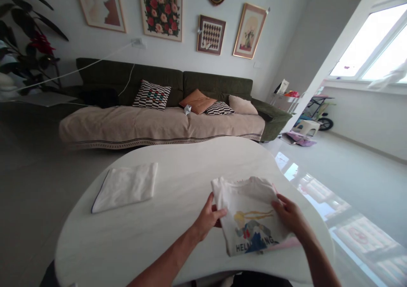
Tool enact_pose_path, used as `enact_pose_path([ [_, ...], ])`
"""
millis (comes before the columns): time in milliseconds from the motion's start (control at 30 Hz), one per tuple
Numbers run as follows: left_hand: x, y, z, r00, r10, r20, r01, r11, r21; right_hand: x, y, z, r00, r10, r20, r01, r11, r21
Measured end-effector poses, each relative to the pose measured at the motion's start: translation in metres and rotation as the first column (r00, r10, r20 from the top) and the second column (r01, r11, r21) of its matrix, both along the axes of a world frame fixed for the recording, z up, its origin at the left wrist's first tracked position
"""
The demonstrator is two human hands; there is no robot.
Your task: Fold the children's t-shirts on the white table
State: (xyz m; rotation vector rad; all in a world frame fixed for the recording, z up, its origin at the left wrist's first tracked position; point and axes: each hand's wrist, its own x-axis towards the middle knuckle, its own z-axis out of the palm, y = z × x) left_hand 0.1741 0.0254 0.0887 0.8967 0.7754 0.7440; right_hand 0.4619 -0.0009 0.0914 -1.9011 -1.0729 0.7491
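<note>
A folded white T-shirt (246, 213) with a printed figure and lettering lies on the right part of the white table (178, 168). My left hand (208, 219) grips its left edge, thumb on top and fingers underneath. My right hand (291, 215) rests on its right edge, fingers curled over the cloth. A pink layer shows under the shirt's lower right corner. A second folded white garment (127, 186) lies flat on the table's left part, away from both hands.
Behind the table stands a dark green sofa (165, 109) with a beige cover and several cushions. Framed pictures hang on the wall. A plant stands at far left. Glossy floor and a bright window lie to the right.
</note>
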Motion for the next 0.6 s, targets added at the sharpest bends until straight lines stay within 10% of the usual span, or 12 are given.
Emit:
enact_pose_path([
  [300, 0.139, 0.026, -0.048, 0.997, 0.052, 0.048, -0.058, 0.991, 0.124, 0.124, 0.000, -0.015, 0.969, -0.154, 0.192, 0.170, 0.983, -0.066],
  [600, 0.142, 0.018, -0.090, 0.998, 0.056, 0.040, -0.054, 0.997, -0.056, 0.050, 0.015, -0.059, 0.616, 0.051, 0.786, 0.014, 0.997, -0.075],
])
